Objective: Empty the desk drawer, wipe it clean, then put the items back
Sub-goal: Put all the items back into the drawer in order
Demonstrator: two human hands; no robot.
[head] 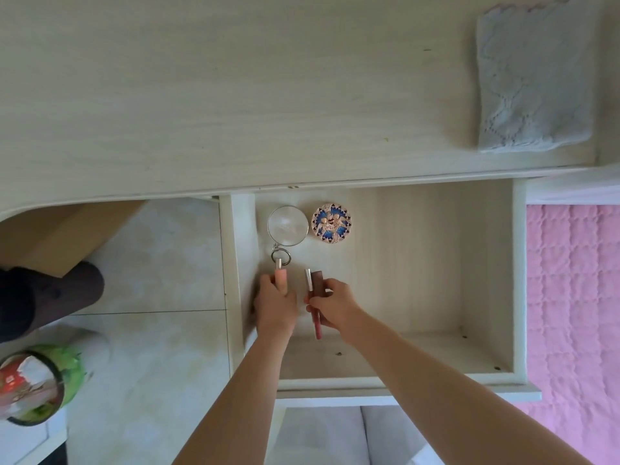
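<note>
open drawer (436, 263): left grip (275, 305) curled round a pink lipstick (281, 278), right grip (332, 305) pinching two dark tubes (315, 286); beyond the grips lie magnifier (288, 225) and ornate compact (331, 223). cloth (533, 82) lies folded on the worktop (235, 95); whether emptying or restocking, cannot tell.

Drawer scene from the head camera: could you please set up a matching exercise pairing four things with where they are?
Things:
1. cloth
2. round ornament
3. pink tube
4. dark tube

Places:
A. in the right hand's fingers
B. on the desk top
C. in the left hand's fingers
D. on the drawer floor, right of the magnifier

Pairs: 1-B, 2-D, 3-C, 4-A
</note>
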